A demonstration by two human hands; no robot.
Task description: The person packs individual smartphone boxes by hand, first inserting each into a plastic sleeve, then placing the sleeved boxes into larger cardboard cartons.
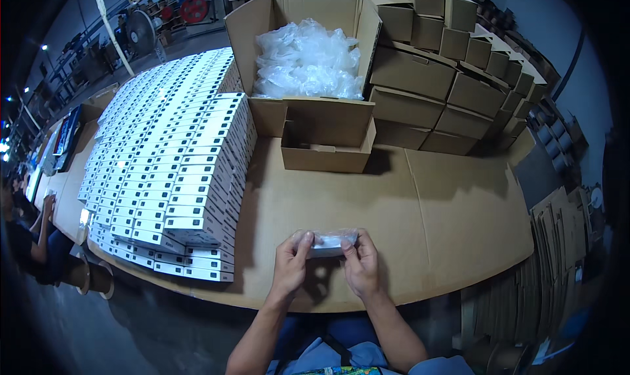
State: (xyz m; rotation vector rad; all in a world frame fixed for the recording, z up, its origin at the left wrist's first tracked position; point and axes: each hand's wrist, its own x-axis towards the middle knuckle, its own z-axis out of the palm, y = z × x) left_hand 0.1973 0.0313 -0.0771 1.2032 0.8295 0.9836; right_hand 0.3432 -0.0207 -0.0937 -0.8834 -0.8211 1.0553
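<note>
Between my two hands is a small white box in clear plastic wrap point(327, 245), held lengthwise above the near part of the cardboard-covered table point(367, 207). My left hand point(293, 260) grips its left end, thumb on top. At the right end, my right hand point(361, 263) pinches it the same way. The fingers under the box are hidden. Beyond my hands stands an open brown carton point(325, 158), its lid raised at the back; its floor is only partly visible. To the left rises a large stack of white boxes point(197, 171) with small dark marks on their ends.
Behind the brown carton, a big open carton holds crumpled clear plastic bags point(308, 60). Closed brown cartons point(413, 79) are piled at the back right. Flattened cardboard point(551, 257) leans beside the table's right end. Another person point(39, 227) sits at the far left.
</note>
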